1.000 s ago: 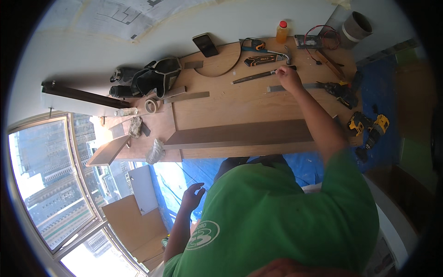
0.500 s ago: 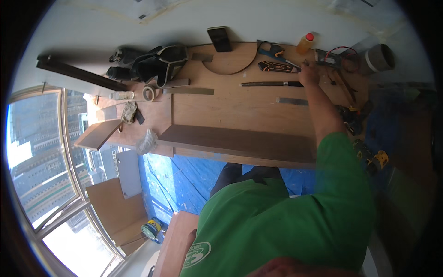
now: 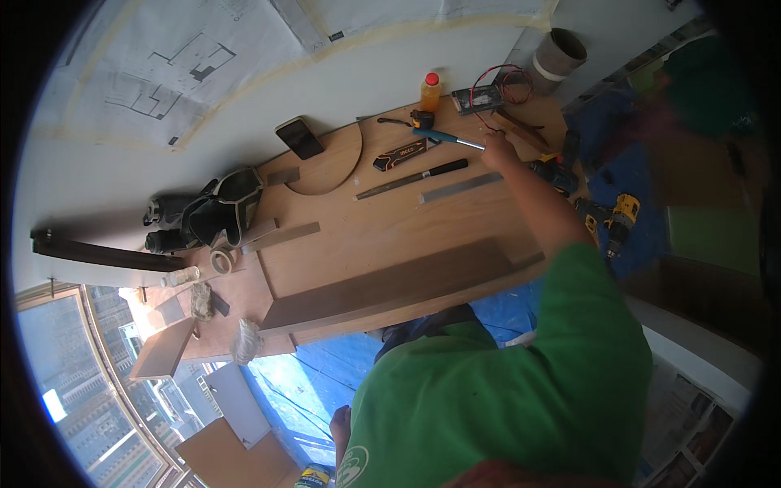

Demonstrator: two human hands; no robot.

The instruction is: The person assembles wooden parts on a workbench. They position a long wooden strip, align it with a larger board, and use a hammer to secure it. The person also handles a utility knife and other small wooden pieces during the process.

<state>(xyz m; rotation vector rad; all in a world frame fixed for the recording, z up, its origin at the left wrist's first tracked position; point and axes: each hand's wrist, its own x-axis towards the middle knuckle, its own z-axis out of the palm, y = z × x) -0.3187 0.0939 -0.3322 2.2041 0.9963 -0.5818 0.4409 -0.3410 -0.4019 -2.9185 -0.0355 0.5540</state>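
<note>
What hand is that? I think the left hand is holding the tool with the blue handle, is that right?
Not quite: it's the right hand that is holding the tool with the blue handle. The head view shows it; the left hand is apart from that tool.

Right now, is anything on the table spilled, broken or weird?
I see no spill or break. Oddly, the right hand holds the blue-handled tool by its metal end, handle pointing away. Crumpled clear plastic looks messy by the table's edge.
</note>
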